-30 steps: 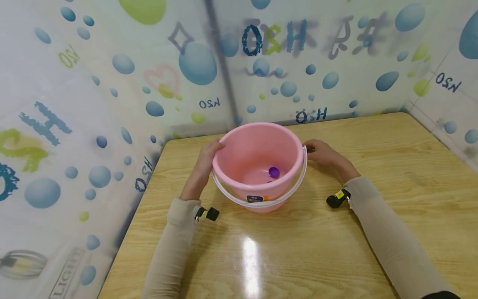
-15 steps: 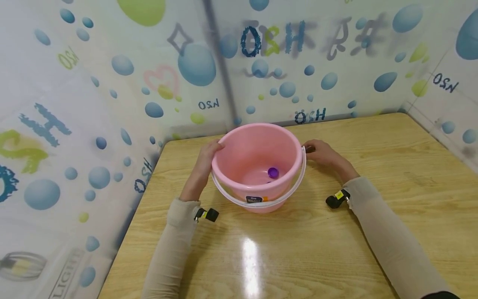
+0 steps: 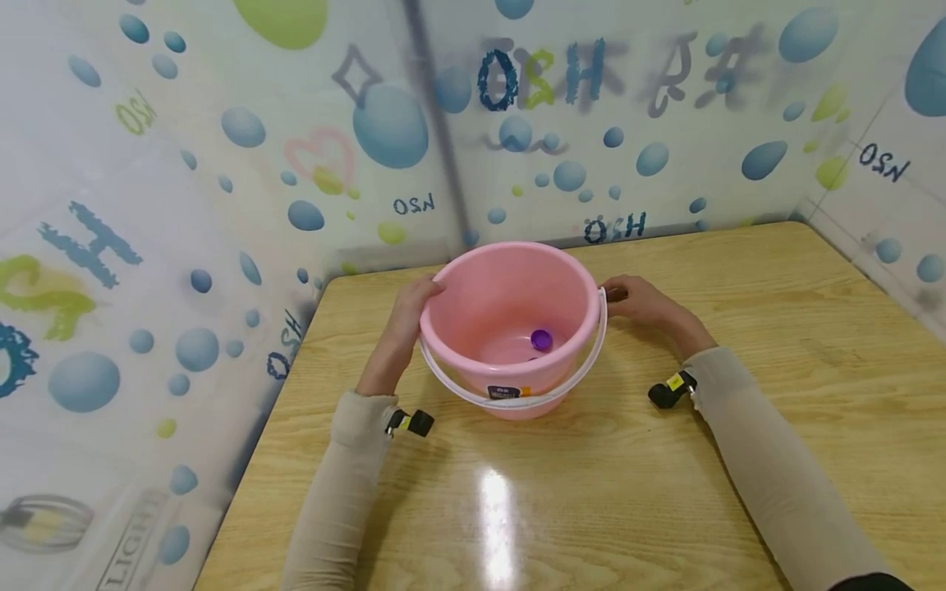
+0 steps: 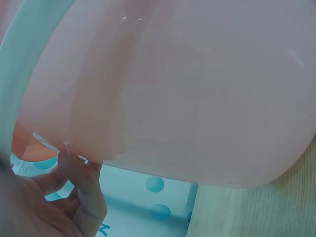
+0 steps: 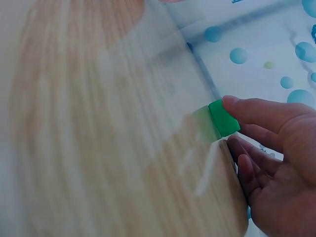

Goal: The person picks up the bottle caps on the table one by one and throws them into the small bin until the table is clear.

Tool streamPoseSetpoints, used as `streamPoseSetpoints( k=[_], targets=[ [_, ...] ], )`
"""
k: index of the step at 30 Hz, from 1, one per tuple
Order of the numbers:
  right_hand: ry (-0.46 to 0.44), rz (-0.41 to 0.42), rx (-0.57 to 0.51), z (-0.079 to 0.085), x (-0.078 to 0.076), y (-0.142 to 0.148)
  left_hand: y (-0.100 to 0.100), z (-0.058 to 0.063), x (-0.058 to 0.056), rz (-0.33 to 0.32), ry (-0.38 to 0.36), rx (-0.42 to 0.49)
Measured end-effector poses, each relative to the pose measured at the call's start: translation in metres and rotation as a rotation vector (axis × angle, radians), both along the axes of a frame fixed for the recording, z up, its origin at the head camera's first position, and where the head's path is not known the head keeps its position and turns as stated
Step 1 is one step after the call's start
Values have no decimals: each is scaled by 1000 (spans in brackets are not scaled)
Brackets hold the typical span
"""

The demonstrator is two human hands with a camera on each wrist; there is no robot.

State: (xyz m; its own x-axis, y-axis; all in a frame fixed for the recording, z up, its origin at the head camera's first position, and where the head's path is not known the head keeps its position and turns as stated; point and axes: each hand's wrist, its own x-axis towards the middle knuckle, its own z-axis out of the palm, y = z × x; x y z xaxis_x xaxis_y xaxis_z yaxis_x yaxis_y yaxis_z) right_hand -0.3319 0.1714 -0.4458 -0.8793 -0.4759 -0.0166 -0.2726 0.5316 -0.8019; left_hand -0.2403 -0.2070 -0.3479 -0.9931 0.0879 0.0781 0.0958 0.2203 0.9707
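Note:
A pink bucket (image 3: 510, 271) with a white handle (image 3: 510, 402) hanging down in front stands on the table. A small purple round piece (image 3: 542, 340) lies inside on its bottom. At the bucket's left side my left hand (image 3: 414, 308) grips the rim, thumb over the edge; the left wrist view shows its fingers (image 4: 81, 182) bent against the pink wall (image 4: 197, 98). My right hand (image 3: 643, 304) is just right of the bucket, its fingertips partly hidden there. The right wrist view shows it pinching a green block (image 5: 224, 118) between thumb and fingers, close to the tabletop.
The wooden table (image 3: 628, 484) reaches back to a wall sheet (image 3: 562, 123) printed with blue and green drops. More of that sheet closes off the left side (image 3: 148, 271). A small black camera (image 3: 668, 390) sits at the right cuff, another black camera (image 3: 420, 423) at the left.

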Motion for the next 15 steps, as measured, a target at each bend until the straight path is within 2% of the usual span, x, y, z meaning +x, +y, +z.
streamPoseSetpoints(
  k=[4,15],
  targets=[
    [21,-9,12,-2,-1,-1,-1,0,0,0,-2,-1],
    [34,-104,33,-7,-3,-1,0,-1,-1,13,9,-12]
  ],
)
